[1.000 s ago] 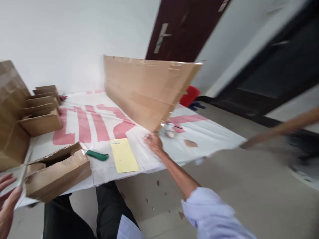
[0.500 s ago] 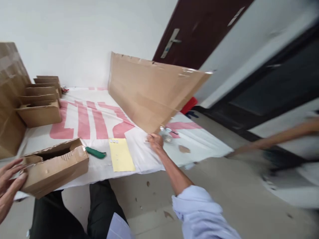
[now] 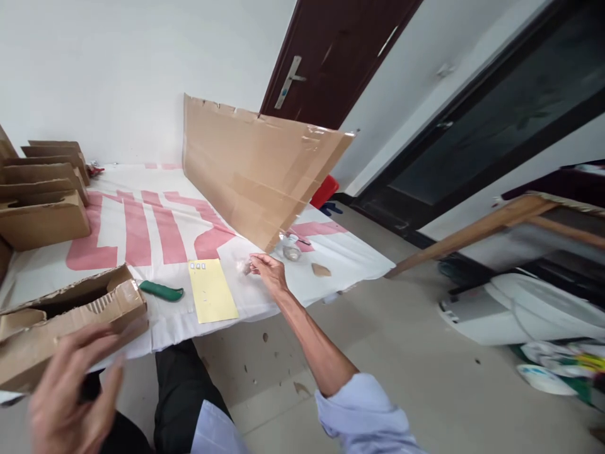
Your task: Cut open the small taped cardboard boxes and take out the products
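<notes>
The fingertips of my right hand (image 3: 269, 271) are closed in a pinch on a small, clear, crumpled item (image 3: 243, 267). Its exact nature is unclear. The item sits between the yellow sheet (image 3: 215, 296) and the near lower corner of the cardboard panel (image 3: 246, 176); I cannot tell whether it touches the white cloth (image 3: 366, 257). I judge the step in hand to be handling this item under the pinch. Moving it calls for a steady pinch and clearance from the panel corner.

The fingers of my left hand (image 3: 78, 384) are blurred and parted, thumb well away, with nothing visible in the grasp. This hand overlaps the open cardboard box (image 3: 101, 309) in view; contact cannot be confirmed. Using this hand on the box calls for a grip on its wall.

Outward: the green-handled tool (image 3: 161, 291) lies between box and sheet. A clear round item (image 3: 292, 253) and a brown scrap (image 3: 321, 270) lie beyond the right hand. The panel stands on edge, tilted. Cardboard boxes (image 3: 45, 222) stand in a row at far left.
</notes>
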The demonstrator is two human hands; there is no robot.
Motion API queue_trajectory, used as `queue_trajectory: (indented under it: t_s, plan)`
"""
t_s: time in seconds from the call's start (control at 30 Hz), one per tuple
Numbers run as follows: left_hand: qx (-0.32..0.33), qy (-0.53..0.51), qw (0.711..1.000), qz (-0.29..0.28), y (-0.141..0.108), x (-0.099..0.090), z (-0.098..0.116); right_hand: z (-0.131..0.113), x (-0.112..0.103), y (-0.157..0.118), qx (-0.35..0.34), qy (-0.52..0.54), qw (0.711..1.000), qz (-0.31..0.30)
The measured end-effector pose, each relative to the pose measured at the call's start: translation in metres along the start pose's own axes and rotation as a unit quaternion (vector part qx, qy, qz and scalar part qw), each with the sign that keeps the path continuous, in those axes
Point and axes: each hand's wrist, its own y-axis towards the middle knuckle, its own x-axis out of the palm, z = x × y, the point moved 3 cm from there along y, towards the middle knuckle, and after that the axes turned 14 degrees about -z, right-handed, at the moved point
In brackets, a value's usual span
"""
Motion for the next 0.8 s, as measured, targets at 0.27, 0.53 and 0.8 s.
queue_trajectory:
  t_s: [0.27, 0.53, 0.8]
  plan:
    - [-0.040, -0.176, 0.962, -0.207, 0.022, 0.139, -0.008, -0.047, 0.067, -0.104, 0.003, 0.123, 0.968, -0.218]
    - [-0.075, -0.298, 0.930, -0.201, 0.020, 0.140, -0.009, -0.094, 0.092, -0.148, -0.023, 0.093, 0.946, -0.310]
    - [-0.082, -0.467, 0.852, -0.221, 0.015, 0.120, 0.000, -0.107, 0.097, -0.152, -0.005, 0.113, 0.929, -0.353]
